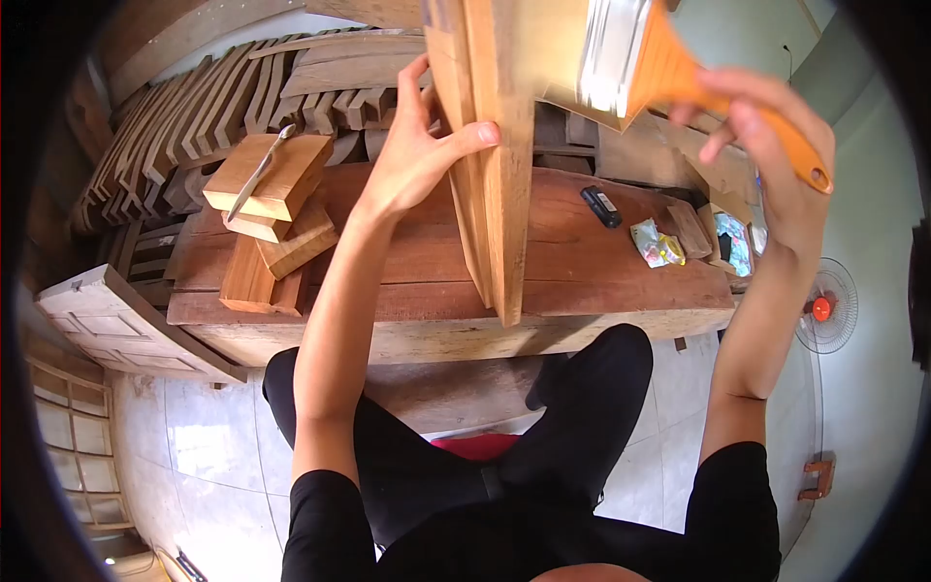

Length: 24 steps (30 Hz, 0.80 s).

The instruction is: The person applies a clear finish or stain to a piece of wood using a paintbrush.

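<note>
The left hand (417,160) is clamping the wooden piece (510,213) upright on the surface (407,267) while the right hand (786,145) is gripping the brush (664,63) near its top, brushing seemingly being underway, coverage unclear.

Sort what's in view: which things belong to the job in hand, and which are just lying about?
Job:
- orange-handled brush, in right hand
- upright wooden piece, held by left hand

Apparently lying about:
- stacked wood blocks
- small black object
- packets
- fan

left hand (427,145) grips upright wooden piece (509,194) | right hand (766,126) holds orange-handled brush (669,68)
</note>
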Available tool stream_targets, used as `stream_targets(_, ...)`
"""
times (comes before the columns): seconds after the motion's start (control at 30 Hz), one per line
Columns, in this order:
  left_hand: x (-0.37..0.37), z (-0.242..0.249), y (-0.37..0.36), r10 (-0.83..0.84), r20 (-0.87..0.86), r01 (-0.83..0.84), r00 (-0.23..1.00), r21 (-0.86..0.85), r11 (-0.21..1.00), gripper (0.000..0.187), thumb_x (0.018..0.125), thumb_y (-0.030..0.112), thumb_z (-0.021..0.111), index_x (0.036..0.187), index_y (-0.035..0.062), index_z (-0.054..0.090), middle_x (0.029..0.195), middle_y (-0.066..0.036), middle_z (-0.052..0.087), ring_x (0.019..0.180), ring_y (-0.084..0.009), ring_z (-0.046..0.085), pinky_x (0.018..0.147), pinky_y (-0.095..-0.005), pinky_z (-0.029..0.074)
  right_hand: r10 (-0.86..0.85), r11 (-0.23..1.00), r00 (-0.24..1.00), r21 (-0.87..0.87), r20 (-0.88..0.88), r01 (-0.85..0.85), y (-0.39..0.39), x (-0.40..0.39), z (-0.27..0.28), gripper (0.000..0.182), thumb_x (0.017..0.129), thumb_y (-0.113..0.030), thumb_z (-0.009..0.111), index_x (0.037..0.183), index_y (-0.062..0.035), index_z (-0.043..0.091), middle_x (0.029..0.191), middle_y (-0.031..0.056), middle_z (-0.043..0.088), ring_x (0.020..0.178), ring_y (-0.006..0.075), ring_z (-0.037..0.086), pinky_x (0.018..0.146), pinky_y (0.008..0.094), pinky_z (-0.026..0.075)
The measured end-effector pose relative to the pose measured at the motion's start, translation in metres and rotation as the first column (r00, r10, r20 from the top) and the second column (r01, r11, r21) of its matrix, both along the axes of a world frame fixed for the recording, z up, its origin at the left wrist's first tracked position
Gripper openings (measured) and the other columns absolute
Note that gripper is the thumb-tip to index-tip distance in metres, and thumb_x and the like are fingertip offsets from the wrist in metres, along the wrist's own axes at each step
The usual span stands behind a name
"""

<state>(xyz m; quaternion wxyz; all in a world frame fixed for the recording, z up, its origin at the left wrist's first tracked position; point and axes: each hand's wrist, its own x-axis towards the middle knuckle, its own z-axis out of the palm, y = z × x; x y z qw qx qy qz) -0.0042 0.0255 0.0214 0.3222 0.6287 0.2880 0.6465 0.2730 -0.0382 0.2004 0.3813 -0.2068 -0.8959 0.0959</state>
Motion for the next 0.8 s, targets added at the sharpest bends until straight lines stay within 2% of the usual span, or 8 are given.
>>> stream_targets(0.07, -0.003, 0.006, -0.006, 0.021, 0.049, -0.021, 0.999, 0.006, 1.000, 0.122, 0.074, 0.040, 0.092, 0.154, 0.0005, 0.008, 0.138, -0.030, 0.051, 0.128, -0.0344, 0.055, 0.107, -0.0457, 0.048, -0.053, 0.996, 0.961, 0.053, -0.271, 0.070, 0.006, -0.016, -0.013, 0.026, 0.096, -0.012, 0.056, 0.109, -0.0004, 0.075, 0.102, 0.0124, 0.076, 0.086, 0.0178, 0.074, 0.063, 0.0223, 0.051)
stream_targets(0.17, -0.002, 0.010, -0.011, 0.104, 0.089, -0.107, 0.990, 0.022, 0.994, 0.126, 0.069, 0.032, 0.095, 0.153, -0.0009, 0.007, 0.135, -0.027, 0.053, 0.125, -0.0331, 0.057, 0.105, -0.0439, 0.050, 0.091, 0.993, 0.995, -0.075, 0.047, -0.088, 0.011, 0.018, -0.015, 0.027, 0.098, -0.016, 0.056, 0.112, -0.0004, 0.073, 0.103, 0.0147, 0.075, 0.089, 0.0180, 0.074, 0.063, 0.0226, 0.052)
stream_targets(0.23, 0.001, 0.010, -0.017, 0.186, 0.076, -0.188, 0.980, 0.019, 0.982, 0.126, 0.069, 0.033, 0.095, 0.152, -0.0022, 0.007, 0.135, -0.027, 0.053, 0.123, -0.0327, 0.059, 0.105, -0.0438, 0.050, 0.142, 0.986, 0.988, -0.078, -0.060, -0.147, 0.020, 0.019, -0.028, 0.034, 0.101, -0.019, 0.053, 0.122, 0.0033, 0.067, 0.106, 0.0202, 0.073, 0.095, 0.0225, 0.073, 0.063, 0.0247, 0.053)
stream_targets(0.33, 0.010, 0.019, -0.028, 0.214, 0.044, -0.215, 0.976, 0.033, 0.976, 0.125, 0.068, 0.032, 0.097, 0.149, -0.0034, 0.008, 0.131, -0.025, 0.053, 0.119, -0.0315, 0.060, 0.104, -0.0431, 0.050, 0.139, 0.976, 0.879, -0.089, -0.456, -0.201, 0.018, -0.002, -0.061, 0.039, 0.102, -0.017, 0.048, 0.128, 0.0091, 0.061, 0.107, 0.0269, 0.071, 0.095, 0.0301, 0.072, 0.062, 0.0285, 0.055)
stream_targets(0.43, 0.028, 0.018, -0.037, 0.311, -0.013, -0.308, 0.950, 0.094, 0.947, 0.123, 0.066, 0.029, 0.098, 0.146, -0.0032, 0.010, 0.132, -0.026, 0.048, 0.121, -0.0311, 0.058, 0.105, -0.0417, 0.049, 0.194, 0.945, 0.896, -0.171, -0.399, -0.280, 0.024, 0.017, -0.080, 0.031, 0.102, -0.017, 0.054, 0.122, 0.0034, 0.068, 0.106, 0.0165, 0.074, 0.095, 0.0214, 0.074, 0.065, 0.0254, 0.055)
stream_targets(0.6, 0.047, 0.025, -0.049, 0.440, -0.126, -0.418, 0.889, 0.170, 0.892, 0.119, 0.068, 0.028, 0.097, 0.144, -0.0027, 0.011, 0.132, -0.027, 0.045, 0.124, -0.0326, 0.054, 0.107, -0.0419, 0.047, 0.158, 0.892, 0.790, -0.258, -0.593, -0.372, 0.045, 0.050, -0.114, 0.036, 0.104, -0.020, 0.048, 0.121, 0.0044, 0.068, 0.105, 0.0183, 0.074, 0.090, 0.0236, 0.074, 0.061, 0.0260, 0.053)
stream_targets(0.73, 0.046, 0.009, -0.040, 0.591, -0.197, -0.526, 0.782, 0.301, 0.796, 0.118, 0.071, 0.034, 0.095, 0.147, -0.0001, 0.012, 0.135, -0.026, 0.042, 0.125, -0.0328, 0.049, 0.108, -0.0413, 0.043, 0.146, 0.916, 0.609, -0.126, -0.779, -0.380, 0.030, 0.031, -0.102, 0.037, 0.103, -0.021, 0.048, 0.123, 0.0045, 0.067, 0.103, 0.0195, 0.074, 0.087, 0.0231, 0.075, 0.062, 0.0253, 0.053)
stream_targets(0.8, 0.049, 0.009, -0.037, 0.600, -0.187, -0.532, 0.778, 0.313, 0.787, 0.118, 0.071, 0.036, 0.094, 0.146, -0.0021, 0.012, 0.138, -0.026, 0.037, 0.130, -0.0320, 0.041, 0.113, -0.0423, 0.035, 0.126, 0.933, 0.786, -0.197, -0.605, -0.302, 0.031, 0.043, -0.107, 0.037, 0.103, -0.022, 0.049, 0.123, 0.0043, 0.067, 0.102, 0.0191, 0.075, 0.086, 0.0225, 0.075, 0.063, 0.0247, 0.053)
